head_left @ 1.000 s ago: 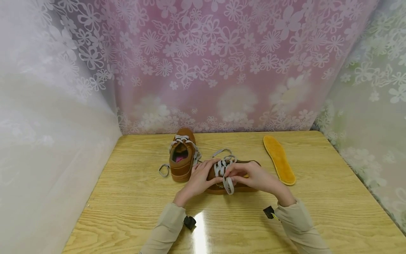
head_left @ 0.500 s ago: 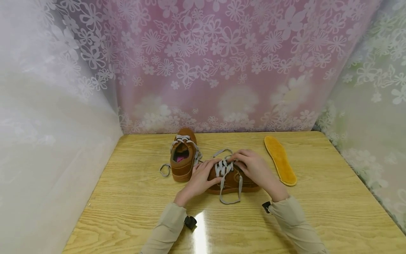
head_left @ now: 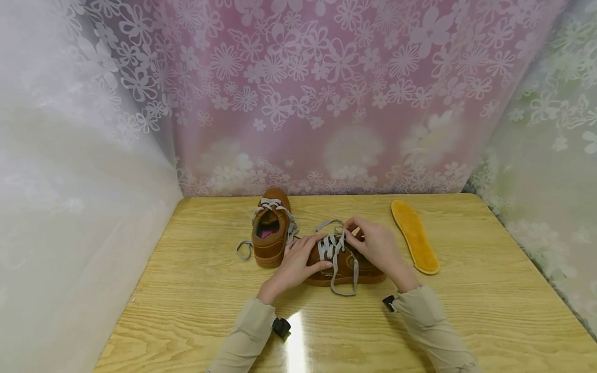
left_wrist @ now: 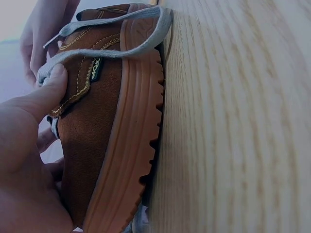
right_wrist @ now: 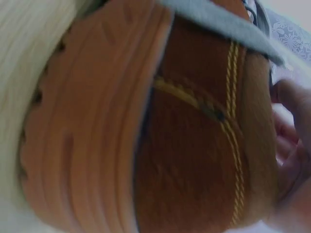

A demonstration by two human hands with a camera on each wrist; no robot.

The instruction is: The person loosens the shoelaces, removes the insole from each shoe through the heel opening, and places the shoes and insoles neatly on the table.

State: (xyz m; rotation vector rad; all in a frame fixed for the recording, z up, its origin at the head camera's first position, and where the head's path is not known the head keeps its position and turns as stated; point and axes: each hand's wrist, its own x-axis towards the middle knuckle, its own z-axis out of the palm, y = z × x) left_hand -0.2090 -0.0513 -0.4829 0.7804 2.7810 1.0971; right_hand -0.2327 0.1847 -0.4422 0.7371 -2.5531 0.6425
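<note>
L: brown shoe (head_left: pixel 269 253) on surface (head_left: pixel 186 311). Then L hand (head_left: pixel 297 261), fingers curved round toe of 2nd shoe (head_left: pixel 366 274), sole down, approx. ctr. R hand (head_left: pixel 377 247) pinches grey lace (head_left: pixel 344 240), fingertips tog. Far R: orange insole (head_left: pixel 415 235).

Your left hand (left_wrist: pixel 29 150) grips the brown shoe (left_wrist: pixel 97 116), thumb against its side by the grey lace (left_wrist: pixel 104 53). Lace loops over the sole (left_wrist: pixel 133 111); your right hand (left_wrist: pixel 43 34) sits beyond. Wood-grain tabletop (left_wrist: pixel 233 116) alongside.
</note>
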